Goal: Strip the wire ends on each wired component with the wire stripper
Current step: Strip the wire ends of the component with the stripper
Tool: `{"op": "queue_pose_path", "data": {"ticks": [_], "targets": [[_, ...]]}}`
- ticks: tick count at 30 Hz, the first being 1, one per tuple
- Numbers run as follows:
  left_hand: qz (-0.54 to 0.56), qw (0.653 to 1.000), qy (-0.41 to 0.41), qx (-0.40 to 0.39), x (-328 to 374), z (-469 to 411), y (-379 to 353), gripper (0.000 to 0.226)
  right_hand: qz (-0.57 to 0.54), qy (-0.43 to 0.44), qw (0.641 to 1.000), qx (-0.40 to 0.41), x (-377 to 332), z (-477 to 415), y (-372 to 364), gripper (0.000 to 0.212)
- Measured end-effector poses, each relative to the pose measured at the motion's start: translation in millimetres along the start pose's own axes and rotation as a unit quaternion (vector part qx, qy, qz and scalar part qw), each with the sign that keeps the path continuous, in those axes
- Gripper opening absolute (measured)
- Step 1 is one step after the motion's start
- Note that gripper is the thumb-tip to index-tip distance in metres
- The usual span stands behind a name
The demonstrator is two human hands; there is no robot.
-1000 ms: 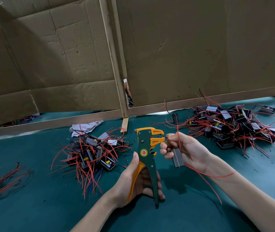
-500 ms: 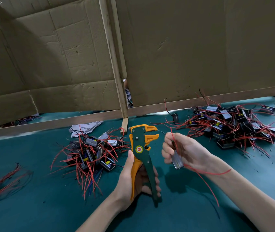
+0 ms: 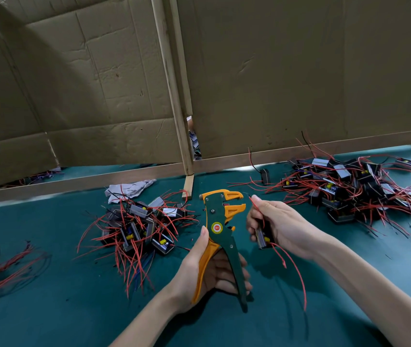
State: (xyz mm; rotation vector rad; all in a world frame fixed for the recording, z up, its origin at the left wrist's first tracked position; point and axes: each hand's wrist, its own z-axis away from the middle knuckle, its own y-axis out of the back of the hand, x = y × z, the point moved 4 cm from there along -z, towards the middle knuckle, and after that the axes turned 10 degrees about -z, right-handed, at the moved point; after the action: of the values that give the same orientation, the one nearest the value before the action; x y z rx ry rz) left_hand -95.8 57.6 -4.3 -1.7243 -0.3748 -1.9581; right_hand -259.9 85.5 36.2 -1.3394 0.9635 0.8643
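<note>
On the teal mat [image 3: 49, 309], leftward, lies a pile of wired components [image 3: 136, 229]. The left hand [image 3: 207, 269] grips the wire stripper [image 3: 220, 229] by its handles; just beside its head, the right hand [image 3: 284, 226] pinches a red wire [image 3: 255, 203] and clasps its component [image 3: 262, 238].

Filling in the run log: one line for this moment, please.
left hand: grips stripper | right hand: holds component, pinches wire | wire outside stripper mouth

2 bare forearms reach in from the lower edge, hands side by side. The left hand [image 3: 207, 271] curls round the wire stripper [image 3: 220, 229] handles, thumb laid upward along them. The right hand [image 3: 284, 229] pinches a red wire [image 3: 255, 204] between thumb and forefinger, with the other fingers wrapped round a component [image 3: 262, 237].
</note>
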Motion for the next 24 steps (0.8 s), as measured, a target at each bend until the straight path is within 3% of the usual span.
{"op": "queue_pose_path", "data": {"ticks": [16,24], "targets": [[-0.019,0.999,0.018,-0.04,0.7,2.9,-3.7,0.089,0.01,0.084,0.993,0.08,-7.2,-3.0,7.4,0.038],[-0.02,1.0,-0.008,-0.003,0.2,1.9,-4.0,0.08,0.008,0.086,0.993,0.078,-7.0,-3.9,5.8,0.035]]}}
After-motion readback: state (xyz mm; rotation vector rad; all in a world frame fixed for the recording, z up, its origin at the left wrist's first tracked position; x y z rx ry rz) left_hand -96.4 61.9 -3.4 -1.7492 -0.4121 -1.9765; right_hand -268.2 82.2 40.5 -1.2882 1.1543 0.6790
